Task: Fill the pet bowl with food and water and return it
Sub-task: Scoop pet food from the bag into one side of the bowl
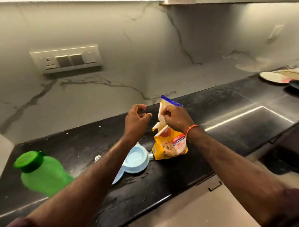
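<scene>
Head view shows the right hand (175, 119) pinching the top of the yellow dog-food pouch (169, 145) upright on the black counter (161, 186), left hand (137, 120) loosely curled and empty beside it, pale blue plastic pet bowl (137, 159) adjacent; opening step, pouring likely follows.

We stand in a home kitchen: a glossy black stone worktop (169, 183) runs beneath a marble-veined backsplash (129, 48) lit from under a wall cabinet (226, 1). A socket-and-switch plate (66, 59) is set into the wall, plates (273, 77) sit at the far end, and a cupboard front with a handle (215, 187) shows below the worktop edge.
</scene>
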